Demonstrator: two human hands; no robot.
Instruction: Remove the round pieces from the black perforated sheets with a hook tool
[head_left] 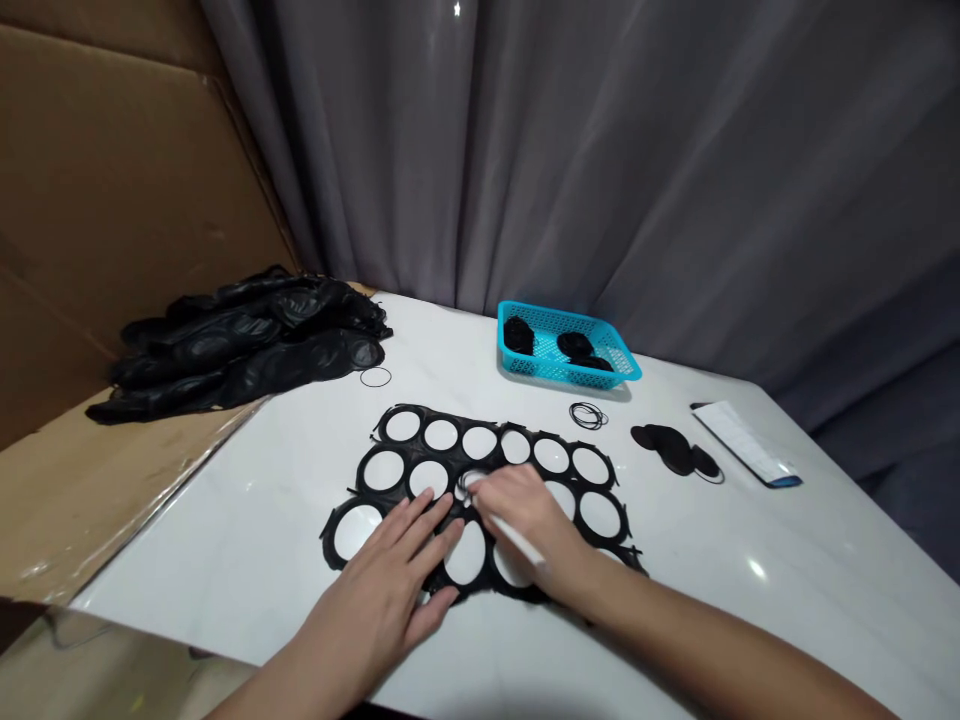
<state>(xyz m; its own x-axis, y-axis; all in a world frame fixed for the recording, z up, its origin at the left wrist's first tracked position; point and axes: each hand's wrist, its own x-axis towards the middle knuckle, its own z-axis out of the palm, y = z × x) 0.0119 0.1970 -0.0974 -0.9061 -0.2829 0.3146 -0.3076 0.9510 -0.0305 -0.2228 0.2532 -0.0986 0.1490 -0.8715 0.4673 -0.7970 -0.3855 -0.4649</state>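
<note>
A thin black rubber-like sheet with rows of large round holes lies flat on the white table. My left hand rests on its left part, fingers stretched out and pressing it down. In my right hand is a slim white pen-like tool, its rear end pointing toward me. The fingertips of that hand are at a hole in the middle row, where a thin dark ring partly shows. The tool's tip is hidden by the fingers. Several holes on the right are covered by my right hand and forearm.
A heap of black moulded sheets lies on cardboard at left. Behind stands a turquoise basket holding black pieces. Thin black rings, black discs, a single ring and a white paper-like pad lie around.
</note>
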